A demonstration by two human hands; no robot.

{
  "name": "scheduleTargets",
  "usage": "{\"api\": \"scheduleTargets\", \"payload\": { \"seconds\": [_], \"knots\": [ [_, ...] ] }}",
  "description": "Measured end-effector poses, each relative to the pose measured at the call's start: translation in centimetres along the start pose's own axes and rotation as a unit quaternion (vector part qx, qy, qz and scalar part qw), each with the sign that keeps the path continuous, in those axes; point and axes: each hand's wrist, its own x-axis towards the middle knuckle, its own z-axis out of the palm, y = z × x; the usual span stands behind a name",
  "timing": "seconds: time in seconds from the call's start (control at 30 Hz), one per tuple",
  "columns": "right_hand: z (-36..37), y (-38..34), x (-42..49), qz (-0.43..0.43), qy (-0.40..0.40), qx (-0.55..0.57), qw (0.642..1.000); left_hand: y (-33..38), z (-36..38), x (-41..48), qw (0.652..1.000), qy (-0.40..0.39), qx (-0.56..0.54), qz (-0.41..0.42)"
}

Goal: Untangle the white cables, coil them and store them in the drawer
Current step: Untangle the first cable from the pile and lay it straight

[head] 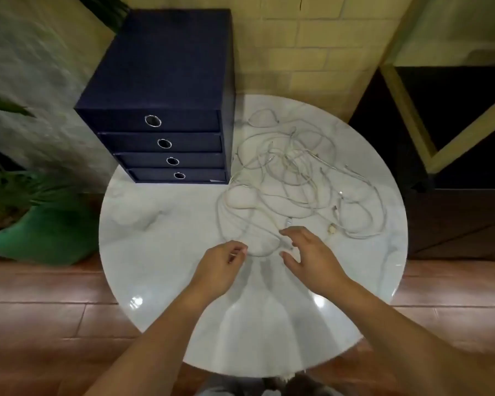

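Note:
A tangle of white cables sprawls over the right half of the round marble table. Its nearest loop reaches down between my hands. My left hand has its fingers curled and pinches that loop at its left end. To the right of the loop, my right hand hovers with fingers spread and holds nothing. A dark blue drawer unit stands at the table's back left, all of its ring-pull drawers closed.
A green plant pot with leaves stands on the floor to the left. A dark cabinet sits right of the table, with a brick wall behind. The table's near and left parts are bare marble.

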Motion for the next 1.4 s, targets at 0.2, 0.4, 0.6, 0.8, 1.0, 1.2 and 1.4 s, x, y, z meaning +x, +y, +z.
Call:
{"api": "scheduleTargets", "payload": {
  "seconds": [0.2, 0.4, 0.6, 0.8, 1.0, 1.2, 1.4],
  "knots": [
    [2.5, -0.2, 2.3, 0.059, -0.040, -0.008, 0.997, -0.7, 0.1, 2.3, 0.998, -0.046, -0.028, -0.034],
    [4.3, -0.3, 3.7, 0.074, -0.055, 0.017, 0.996, -0.9, -0.3, 4.1, 0.991, -0.088, -0.071, -0.071],
    [4.6, -1.2, 3.3, 0.045, -0.034, 0.059, 0.997, -0.2, -0.5, 5.2, 0.966, -0.077, -0.217, -0.120],
    [3.5, -1.7, 2.5, 0.007, -0.081, 0.064, 0.995, 0.7, -1.0, 4.7, 0.959, -0.056, -0.261, -0.099],
    [0.6, -0.9, 3.7, -0.001, -0.069, 0.019, 0.997, 3.0, -3.0, 3.9, 0.968, 0.029, -0.246, -0.036],
    [-3.7, -1.6, 6.3, -0.037, 0.017, 0.031, 0.999, 5.2, -5.4, 3.5, 0.982, 0.095, -0.158, 0.045],
    [-8.6, -5.1, 9.9, -0.150, 0.086, 0.017, 0.985, 9.6, -6.2, 3.1, 0.984, 0.077, -0.111, 0.116]
  ]
}}
